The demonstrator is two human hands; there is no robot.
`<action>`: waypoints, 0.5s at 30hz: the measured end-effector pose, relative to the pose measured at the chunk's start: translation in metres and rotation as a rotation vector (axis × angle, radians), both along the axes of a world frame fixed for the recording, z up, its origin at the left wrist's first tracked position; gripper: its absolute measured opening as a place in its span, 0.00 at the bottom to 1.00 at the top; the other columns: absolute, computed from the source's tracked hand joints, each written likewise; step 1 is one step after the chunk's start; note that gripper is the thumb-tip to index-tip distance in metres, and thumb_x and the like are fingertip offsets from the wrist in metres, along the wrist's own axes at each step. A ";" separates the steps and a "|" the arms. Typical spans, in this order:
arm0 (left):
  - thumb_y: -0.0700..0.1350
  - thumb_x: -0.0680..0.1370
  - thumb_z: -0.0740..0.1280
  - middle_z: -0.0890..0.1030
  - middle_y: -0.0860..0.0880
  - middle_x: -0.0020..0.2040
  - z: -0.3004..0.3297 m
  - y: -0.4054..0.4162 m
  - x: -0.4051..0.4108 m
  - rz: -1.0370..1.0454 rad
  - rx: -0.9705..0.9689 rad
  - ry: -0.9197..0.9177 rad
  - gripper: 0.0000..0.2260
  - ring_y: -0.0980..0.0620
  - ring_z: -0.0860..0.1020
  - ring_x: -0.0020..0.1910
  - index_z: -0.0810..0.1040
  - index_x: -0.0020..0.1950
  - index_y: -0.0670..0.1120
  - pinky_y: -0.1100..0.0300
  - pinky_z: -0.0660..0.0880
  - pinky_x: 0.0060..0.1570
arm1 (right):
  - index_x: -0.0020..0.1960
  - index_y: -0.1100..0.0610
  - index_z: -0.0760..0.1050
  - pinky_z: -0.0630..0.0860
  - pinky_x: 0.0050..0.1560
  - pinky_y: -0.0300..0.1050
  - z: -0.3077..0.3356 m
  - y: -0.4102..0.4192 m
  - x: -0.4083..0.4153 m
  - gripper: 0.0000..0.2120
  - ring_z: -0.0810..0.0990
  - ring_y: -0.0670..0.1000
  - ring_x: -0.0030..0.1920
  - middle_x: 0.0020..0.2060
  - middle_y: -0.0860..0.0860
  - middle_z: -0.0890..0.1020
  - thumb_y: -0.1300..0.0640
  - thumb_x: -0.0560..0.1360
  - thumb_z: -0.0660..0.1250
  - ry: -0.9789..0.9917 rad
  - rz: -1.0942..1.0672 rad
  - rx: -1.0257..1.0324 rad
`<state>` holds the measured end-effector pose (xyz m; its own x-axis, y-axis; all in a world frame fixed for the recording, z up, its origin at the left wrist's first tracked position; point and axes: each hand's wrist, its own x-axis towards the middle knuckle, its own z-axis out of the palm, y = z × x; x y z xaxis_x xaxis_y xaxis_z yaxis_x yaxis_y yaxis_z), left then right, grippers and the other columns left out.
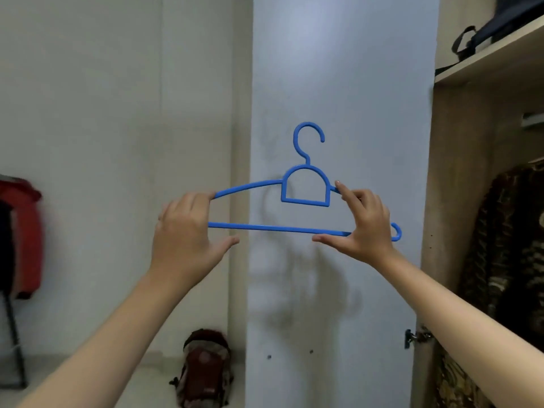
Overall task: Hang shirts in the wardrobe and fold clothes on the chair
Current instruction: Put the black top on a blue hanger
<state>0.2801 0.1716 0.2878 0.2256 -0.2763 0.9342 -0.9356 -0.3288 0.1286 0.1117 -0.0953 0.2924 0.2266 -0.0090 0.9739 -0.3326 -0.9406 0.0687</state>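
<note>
Before wardrobe door (pixel 338 83) — both hands (pixel 184 231) (pixel 365 223) raised, fingers gripping blue hanger (pixel 304 184) ends.

You see a smooth, glossy blue plastic hanger (pixel 306 187), a matt pale-blue painted wardrobe door (pixel 338 83), light wood-grain wardrobe shelf (pixel 494 60) panels, and a patterned cloth garment (pixel 506 245).

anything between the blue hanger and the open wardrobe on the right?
Nothing visible. Both hands, left hand and right hand, hold the blue hanger before the wardrobe door; the opening lies beside it. The rail is not visible.
</note>
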 end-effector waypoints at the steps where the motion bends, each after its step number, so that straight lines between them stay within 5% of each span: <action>1: 0.52 0.60 0.80 0.78 0.45 0.49 -0.007 0.020 0.002 0.054 0.037 -0.023 0.33 0.41 0.77 0.48 0.74 0.61 0.41 0.48 0.72 0.51 | 0.70 0.51 0.70 0.69 0.43 0.49 -0.009 0.016 0.009 0.51 0.74 0.51 0.45 0.48 0.51 0.76 0.20 0.58 0.63 0.009 0.030 0.011; 11: 0.52 0.59 0.79 0.77 0.43 0.52 -0.044 0.230 0.045 0.522 0.188 -0.032 0.37 0.40 0.76 0.49 0.74 0.65 0.42 0.40 0.73 0.51 | 0.69 0.52 0.72 0.64 0.43 0.45 -0.056 0.210 0.146 0.50 0.74 0.51 0.44 0.44 0.52 0.76 0.19 0.58 0.61 0.102 0.402 0.034; 15: 0.49 0.62 0.78 0.75 0.44 0.50 -0.058 0.325 0.070 0.552 0.231 0.033 0.36 0.43 0.74 0.46 0.72 0.68 0.43 0.48 0.75 0.41 | 0.69 0.51 0.70 0.68 0.42 0.49 -0.072 0.302 0.207 0.49 0.74 0.52 0.44 0.45 0.53 0.75 0.20 0.59 0.61 0.134 0.546 0.048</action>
<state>0.3500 0.4966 0.2299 0.4214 -0.3056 0.8539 -0.6154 -0.7879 0.0217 0.3191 0.2065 0.2204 0.3326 0.1012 0.9376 0.2120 -0.9768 0.0302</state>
